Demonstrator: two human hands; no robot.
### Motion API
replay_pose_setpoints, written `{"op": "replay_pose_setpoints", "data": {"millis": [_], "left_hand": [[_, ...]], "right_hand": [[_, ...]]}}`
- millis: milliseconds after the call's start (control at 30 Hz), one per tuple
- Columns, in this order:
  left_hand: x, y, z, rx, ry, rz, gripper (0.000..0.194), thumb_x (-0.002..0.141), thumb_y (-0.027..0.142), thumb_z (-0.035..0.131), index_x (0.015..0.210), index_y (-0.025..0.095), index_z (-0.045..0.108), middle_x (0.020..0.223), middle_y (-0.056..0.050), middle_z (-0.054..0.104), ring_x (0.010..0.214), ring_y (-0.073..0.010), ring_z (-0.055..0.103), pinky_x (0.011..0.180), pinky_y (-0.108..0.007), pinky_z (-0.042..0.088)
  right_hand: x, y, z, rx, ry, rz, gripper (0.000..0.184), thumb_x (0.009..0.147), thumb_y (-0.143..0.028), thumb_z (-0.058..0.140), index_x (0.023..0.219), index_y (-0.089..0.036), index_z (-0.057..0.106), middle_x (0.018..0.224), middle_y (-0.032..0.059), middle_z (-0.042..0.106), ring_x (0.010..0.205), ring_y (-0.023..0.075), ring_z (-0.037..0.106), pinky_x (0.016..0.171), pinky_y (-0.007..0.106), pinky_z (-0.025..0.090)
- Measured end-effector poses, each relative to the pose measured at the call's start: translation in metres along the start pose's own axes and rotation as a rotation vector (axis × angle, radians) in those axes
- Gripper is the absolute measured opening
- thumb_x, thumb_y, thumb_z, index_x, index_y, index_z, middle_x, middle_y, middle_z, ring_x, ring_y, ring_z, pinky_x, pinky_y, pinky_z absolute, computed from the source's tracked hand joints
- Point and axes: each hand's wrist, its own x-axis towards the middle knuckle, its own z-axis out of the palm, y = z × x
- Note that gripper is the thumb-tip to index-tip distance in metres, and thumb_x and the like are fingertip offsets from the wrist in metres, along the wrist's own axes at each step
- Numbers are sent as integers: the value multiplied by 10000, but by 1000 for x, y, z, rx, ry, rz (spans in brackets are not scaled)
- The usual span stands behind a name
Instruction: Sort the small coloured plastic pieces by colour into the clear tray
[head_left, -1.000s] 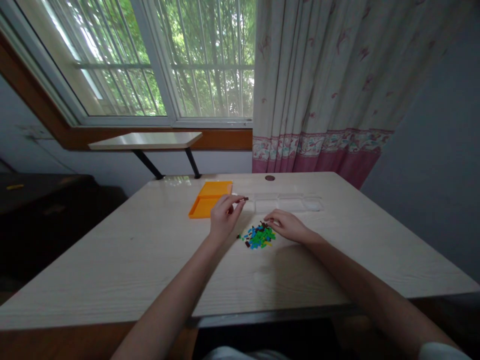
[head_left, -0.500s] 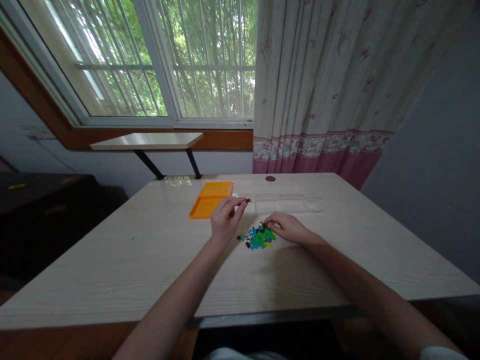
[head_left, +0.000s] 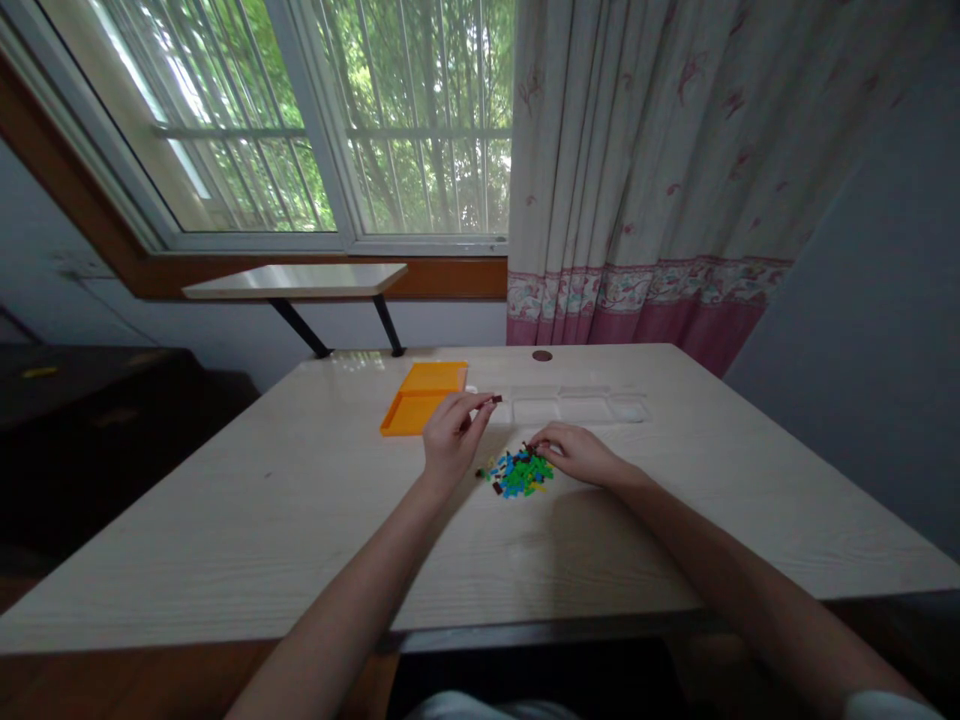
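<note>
A small heap of tiny coloured bricks (head_left: 519, 472), green, blue, yellow and brown, lies in the middle of the pale wooden table (head_left: 300, 520). My left hand (head_left: 448, 438) hovers just left of the heap, thumb and forefinger pinched on a small brown brick (head_left: 496, 400) held above the table. My right hand (head_left: 577, 452) rests at the heap's right edge, its fingertips closed together on the bricks at the top of the heap; what they grip is too small to see.
A clear plastic tray with several compartments (head_left: 577, 408) lies just beyond the heap. An orange lid (head_left: 421, 397) lies to its left. A small brown disc (head_left: 541, 355) sits near the table's far edge. A narrow shelf (head_left: 296, 281), a window and a curtain stand behind.
Both hands have stayed almost in place. The right fingertips have closed in a little on the top of the heap.
</note>
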Motion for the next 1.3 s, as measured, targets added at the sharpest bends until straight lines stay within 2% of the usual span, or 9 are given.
{"op": "replay_pose_setpoints", "data": {"millis": [367, 567, 667, 833, 900, 1067, 1300], "left_hand": [[0, 0, 0, -20, 0, 1, 91, 780, 179, 601, 858, 152, 639, 738, -13, 614, 512, -50, 442, 504, -164, 393], [-2, -1, 0, -35, -43, -41, 103, 794, 216, 583, 860, 159, 638, 746, -18, 609, 518, -59, 440, 516, -177, 395], [-4, -6, 2, -28, -111, -79, 132, 809, 250, 562, 877, 168, 639, 774, -26, 616, 528, -66, 448, 530, -185, 397], [-12, -22, 9, 37, -382, -149, 180, 837, 293, 508, 905, 184, 633, 825, -29, 639, 593, -88, 507, 590, -205, 408], [-16, -30, 11, 113, -446, -191, 199, 840, 313, 493, 905, 191, 636, 829, -31, 637, 642, -106, 534, 618, -218, 408], [-17, -46, 10, 306, -494, -315, 242, 835, 357, 476, 901, 200, 648, 734, -24, 614, 664, -140, 542, 602, -235, 371], [-18, -52, 10, 402, -533, -386, 254, 827, 371, 469, 897, 211, 654, 720, -30, 613, 668, -161, 541, 575, -243, 335]], "right_hand": [[0, -3, -2, 3, -10, 3, 215, 834, -180, 461, 953, -191, 639, 940, 49, 651, 861, 147, 594, 775, 257, 439], [1, -2, -1, -1, -8, 8, 206, 830, -186, 474, 945, -193, 645, 933, 46, 652, 856, 152, 594, 768, 258, 440], [1, -2, -1, 2, -7, 10, 211, 830, -185, 475, 952, -197, 646, 937, 47, 651, 854, 153, 593, 768, 258, 439], [0, -1, -1, -4, 5, -1, 212, 832, -188, 470, 954, -189, 643, 944, 53, 650, 850, 153, 593, 760, 257, 441], [0, -1, -1, -7, 6, -8, 209, 833, -190, 469, 950, -186, 642, 941, 55, 650, 848, 153, 592, 760, 258, 441], [0, 0, 0, -10, -1, -3, 207, 833, -197, 470, 950, -187, 640, 936, 48, 648, 855, 150, 588, 766, 259, 440], [0, -1, -1, -5, 3, -3, 205, 825, -189, 478, 944, -193, 644, 936, 48, 651, 852, 152, 590, 763, 261, 440]]}}
